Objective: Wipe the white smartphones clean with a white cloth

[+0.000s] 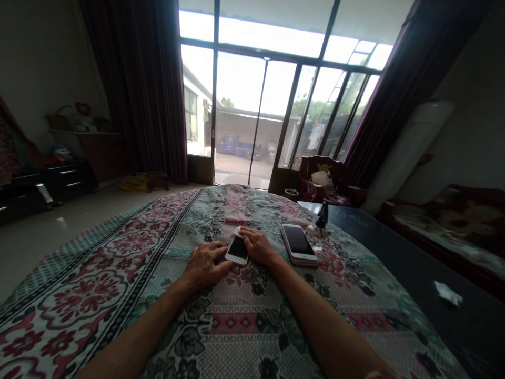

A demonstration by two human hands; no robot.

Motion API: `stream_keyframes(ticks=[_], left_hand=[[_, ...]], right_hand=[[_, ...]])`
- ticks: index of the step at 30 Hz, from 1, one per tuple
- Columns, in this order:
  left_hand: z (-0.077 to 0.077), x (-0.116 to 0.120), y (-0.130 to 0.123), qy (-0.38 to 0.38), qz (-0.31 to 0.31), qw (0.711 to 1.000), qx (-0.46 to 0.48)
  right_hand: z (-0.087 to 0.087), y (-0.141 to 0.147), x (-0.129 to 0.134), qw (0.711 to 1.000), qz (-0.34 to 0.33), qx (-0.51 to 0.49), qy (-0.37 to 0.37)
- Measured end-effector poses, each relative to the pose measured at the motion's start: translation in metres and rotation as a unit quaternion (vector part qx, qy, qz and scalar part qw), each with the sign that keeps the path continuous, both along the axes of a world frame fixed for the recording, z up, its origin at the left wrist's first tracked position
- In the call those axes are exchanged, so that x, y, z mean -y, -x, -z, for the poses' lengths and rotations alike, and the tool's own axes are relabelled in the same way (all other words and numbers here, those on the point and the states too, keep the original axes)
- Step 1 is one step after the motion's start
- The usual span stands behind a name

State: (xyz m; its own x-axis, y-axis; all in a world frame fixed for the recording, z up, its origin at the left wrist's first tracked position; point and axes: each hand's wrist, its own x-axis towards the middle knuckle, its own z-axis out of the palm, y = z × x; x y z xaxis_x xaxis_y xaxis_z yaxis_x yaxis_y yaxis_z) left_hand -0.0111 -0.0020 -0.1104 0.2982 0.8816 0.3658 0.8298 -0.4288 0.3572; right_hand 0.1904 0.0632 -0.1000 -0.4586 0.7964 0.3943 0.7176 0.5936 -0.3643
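A white smartphone [237,250] with a dark screen lies face up on the patterned cloth in front of me. My left hand [205,261] rests on the cloth and steadies the phone, thumb and fingertips against its left edge. Over the upper right part of the screen, my right hand [255,245] presses a white tissue [237,230] with bent fingers. Most of the tissue is hidden under those fingers. To the right sits a small stack of phones [299,244], the top one white with a dark screen.
Behind the stack stands a clear bottle with a black pump top [322,217]. A crumpled white tissue [448,293] lies on the dark tabletop [410,263] at right. Wooden chairs [321,176] stand beyond, before a tall glass door [240,121] with dark curtains [138,89].
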Motion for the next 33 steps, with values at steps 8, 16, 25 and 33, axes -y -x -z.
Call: stream_keyframes(ticks=[8, 16, 25, 33], left_hand=[[-0.005, 0.006, -0.003, 0.004, -0.003, 1.0, -0.009], [-0.001, 0.009, -0.01, -0.006, -0.036, 0.999, -0.016], [0.006, 0.005, -0.011, -0.023, -0.053, 0.998, -0.028], [0.009, 0.006, -0.008, -0.031, -0.042, 0.999, -0.008]], right_hand=[[0.004, 0.0, 0.005, 0.999, 0.002, -0.011, -0.044], [0.002, 0.002, 0.012, 0.996, 0.066, -0.031, -0.047], [0.006, 0.002, 0.016, 0.998, 0.055, -0.009, -0.023], [0.007, 0.006, 0.038, 0.994, 0.087, 0.059, -0.005]])
